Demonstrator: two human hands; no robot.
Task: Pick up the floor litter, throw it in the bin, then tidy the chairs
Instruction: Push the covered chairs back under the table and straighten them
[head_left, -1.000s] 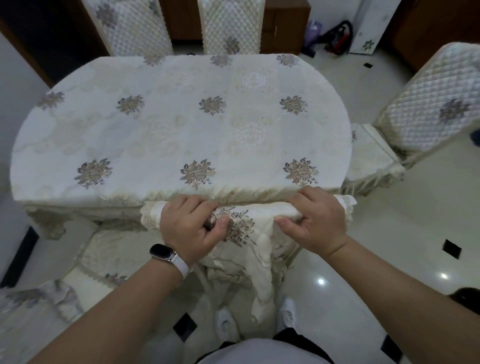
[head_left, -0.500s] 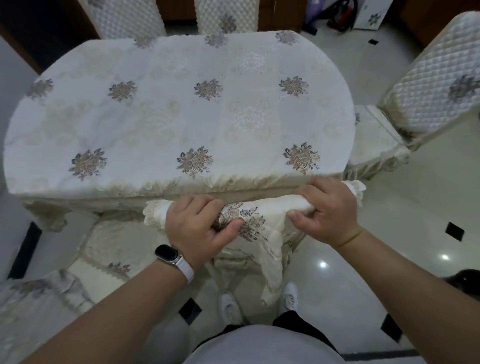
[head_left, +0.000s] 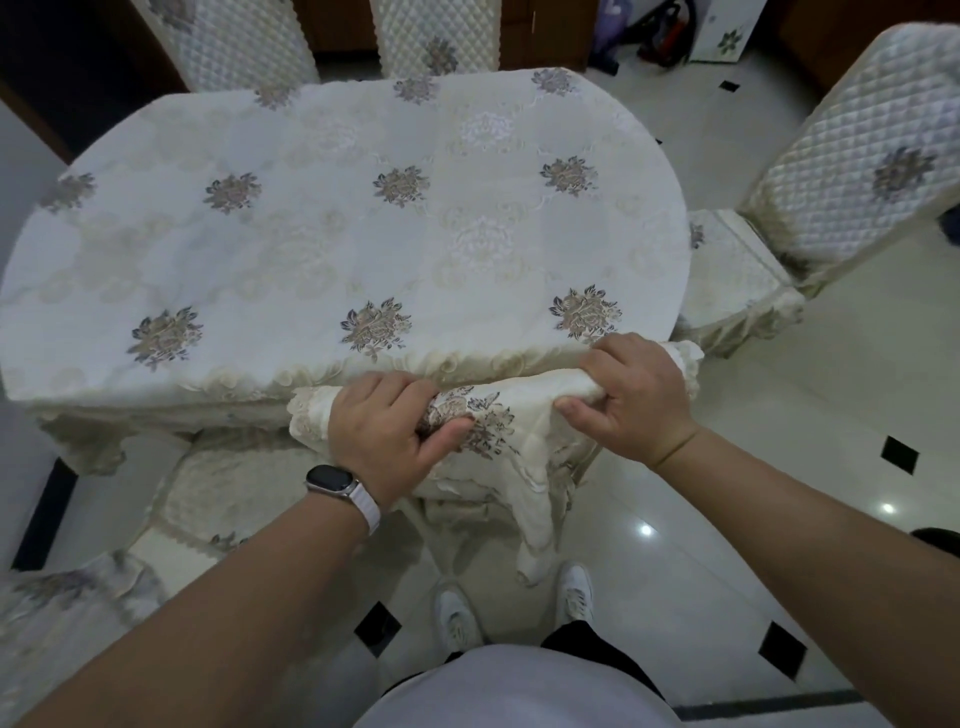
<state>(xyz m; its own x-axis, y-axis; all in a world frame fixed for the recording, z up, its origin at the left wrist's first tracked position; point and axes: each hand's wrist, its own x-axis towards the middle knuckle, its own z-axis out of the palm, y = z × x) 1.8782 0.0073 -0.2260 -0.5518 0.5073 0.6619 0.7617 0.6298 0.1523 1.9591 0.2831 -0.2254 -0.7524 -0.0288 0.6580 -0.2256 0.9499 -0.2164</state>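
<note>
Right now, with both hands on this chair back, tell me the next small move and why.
Probably ease the left end of the chair back forward with the left hand to square it. Both hands grip its covered top; by the right hand it already meets the fringed edge of the table, while the left end seems to sit slightly short.

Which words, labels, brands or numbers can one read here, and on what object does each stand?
None can be read.
The watch on the left wrist: screen dark.
The white panel by the far wall: only a flower emblem, no legible letters.
The tablecloth and the held chair cover: flower patterns only.
</note>
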